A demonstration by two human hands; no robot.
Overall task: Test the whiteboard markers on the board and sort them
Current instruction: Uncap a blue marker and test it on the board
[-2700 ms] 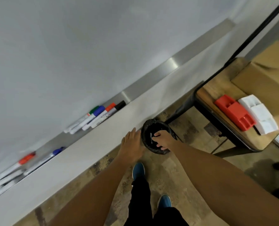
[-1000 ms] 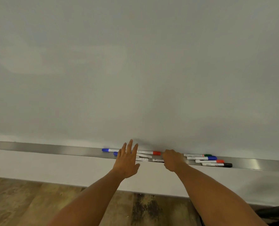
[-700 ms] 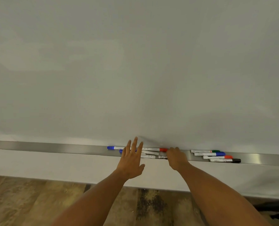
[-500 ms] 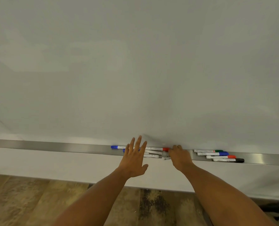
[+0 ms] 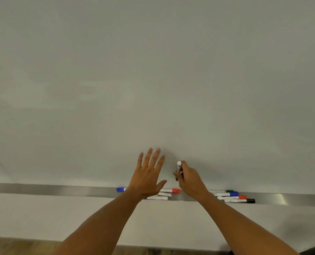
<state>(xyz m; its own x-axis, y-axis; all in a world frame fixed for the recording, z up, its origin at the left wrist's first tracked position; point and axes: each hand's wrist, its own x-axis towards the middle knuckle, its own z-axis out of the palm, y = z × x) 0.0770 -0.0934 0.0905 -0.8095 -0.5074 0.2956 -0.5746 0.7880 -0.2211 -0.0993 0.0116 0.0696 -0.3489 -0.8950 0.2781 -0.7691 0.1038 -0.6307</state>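
Above tray [image 5: 42, 189], right hand [image 5: 190, 179] grips upright marker [image 5: 178, 167]; left hand [image 5: 147, 173] beside it, fingers spread.

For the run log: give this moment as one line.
right hand: grips white-barrelled marker | left hand: open, fingers spread | steel tray: other markers | white board: unmarked

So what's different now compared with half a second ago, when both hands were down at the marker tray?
The right hand has come up off the tray, gripping a white marker it picked from there, held upright before the whiteboard. The left hand rose slightly, fingers still spread, holding nothing. The four markers on the right lie as before.
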